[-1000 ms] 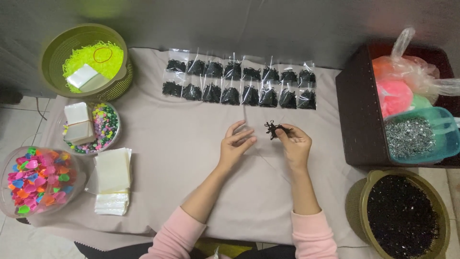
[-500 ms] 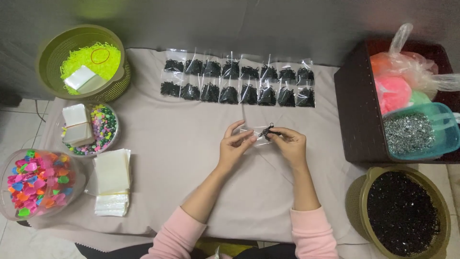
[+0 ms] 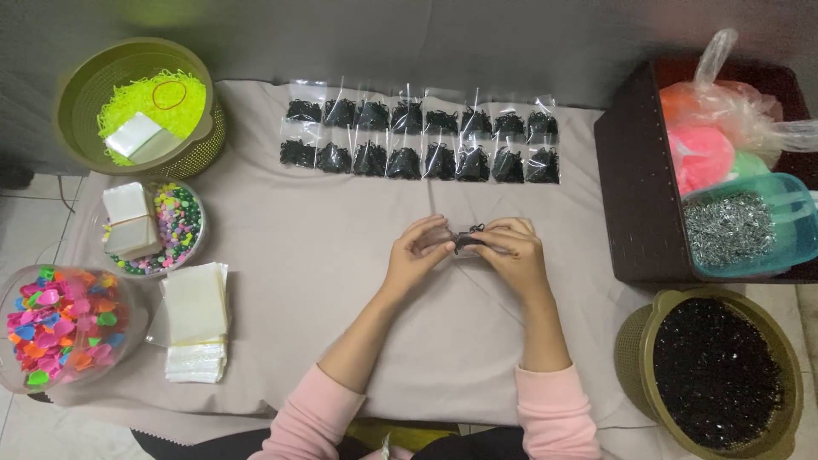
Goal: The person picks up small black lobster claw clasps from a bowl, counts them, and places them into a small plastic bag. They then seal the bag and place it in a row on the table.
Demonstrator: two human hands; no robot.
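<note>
From the head view, the left hand (image 3: 415, 258) and right hand (image 3: 514, 253) pinch a small clear bag (image 3: 460, 243) over the worktop (image 3: 324, 255), seemingly with black bits inside. A loose grip could spill them. Sixteen filled bags (image 3: 422, 140) lie in two rows of eight behind.

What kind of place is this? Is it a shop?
Probably a small home packing table, not a shop. Two rows of filled clear bags lie on a cloth-covered table, a basket of tiny black pieces sits nearby, and a stack of empty bags waits.
</note>
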